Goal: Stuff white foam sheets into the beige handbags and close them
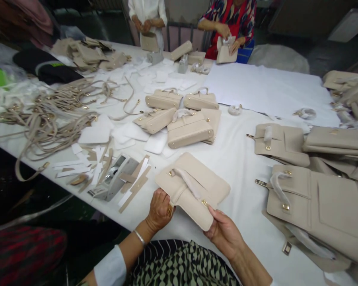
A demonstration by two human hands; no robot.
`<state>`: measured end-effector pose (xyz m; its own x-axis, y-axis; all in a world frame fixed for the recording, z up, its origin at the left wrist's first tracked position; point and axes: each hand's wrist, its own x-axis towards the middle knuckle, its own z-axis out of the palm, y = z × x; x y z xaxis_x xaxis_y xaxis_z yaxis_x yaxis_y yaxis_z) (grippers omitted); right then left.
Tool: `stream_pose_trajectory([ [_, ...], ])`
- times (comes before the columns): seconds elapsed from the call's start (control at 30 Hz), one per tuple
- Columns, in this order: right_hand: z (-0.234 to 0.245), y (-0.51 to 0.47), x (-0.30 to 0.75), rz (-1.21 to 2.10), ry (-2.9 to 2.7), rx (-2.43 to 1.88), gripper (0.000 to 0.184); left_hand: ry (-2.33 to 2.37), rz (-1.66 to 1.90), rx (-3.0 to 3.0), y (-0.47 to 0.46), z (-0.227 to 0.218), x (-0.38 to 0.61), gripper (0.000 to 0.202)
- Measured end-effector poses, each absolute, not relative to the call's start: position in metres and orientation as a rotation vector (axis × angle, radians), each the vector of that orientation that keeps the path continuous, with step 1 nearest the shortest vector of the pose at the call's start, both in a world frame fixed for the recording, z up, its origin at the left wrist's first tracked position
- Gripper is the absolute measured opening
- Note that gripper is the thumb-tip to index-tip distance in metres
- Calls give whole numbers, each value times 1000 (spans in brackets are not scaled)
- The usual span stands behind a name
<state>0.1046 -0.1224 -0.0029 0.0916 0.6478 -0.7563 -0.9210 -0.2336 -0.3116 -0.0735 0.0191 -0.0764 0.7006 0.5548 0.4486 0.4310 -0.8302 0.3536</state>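
Observation:
A beige handbag (207, 174) lies opened flat at the table's near edge, its handle wrapped in clear film and fixed with gold-coloured fittings. My left hand (160, 208) is closed at the left edge of its flap, where a small gold-coloured piece shows by the fingers; whether that is a ring or a clasp I cannot tell. At the flap's right corner, my right hand (223, 230) grips the leather, thumb on top and the other fingers mostly hidden beneath. Left of the bag stands a grey tape dispenser (115, 176), with beige and white strips (135, 184) beside it.
Several finished-looking handbags (191, 129) stand mid-table. More flat bags (313, 198) are stacked on the right. Tangled straps (56, 115) and white pads (97, 129) cover the left. Across the table, two people (147, 18) handle bags. A dark cap (46, 65) lies far left.

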Motion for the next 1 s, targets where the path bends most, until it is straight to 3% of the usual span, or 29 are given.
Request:
stream_pose_trajectory([
  [0.17, 32, -141, 92, 1439, 505, -696, 17, 531, 634, 2814, 25, -44, -70, 28],
  [0.3, 35, -138, 122, 1220, 469, -603, 22, 410, 432, 2922, 33, -38, -39, 48],
  [0.43, 29, -133, 150, 1144, 373, -648, 10, 396, 433, 2963, 45, -39, 5, 26],
  [0.5, 29, -134, 158, 1108, 268, -709, 13, 387, 432, 2974, 49, -38, 23, 16],
  [0.63, 33, -133, 175, 996, -192, -1046, 41, 271, 452, 2953, 50, -35, 38, 12],
  [0.8, 26, -106, 212, 587, -1112, -1808, 37, 253, 446, 2894, 47, -35, 37, 12],
  [0.9, 14, -74, 241, 330, -1364, -2027, 46, 256, 431, 2867, 42, -34, 32, 11],
  [1.0, -13, -44, 266, 399, -1464, -2225, 47, 264, 422, 2841, 35, -36, 24, 9],
])
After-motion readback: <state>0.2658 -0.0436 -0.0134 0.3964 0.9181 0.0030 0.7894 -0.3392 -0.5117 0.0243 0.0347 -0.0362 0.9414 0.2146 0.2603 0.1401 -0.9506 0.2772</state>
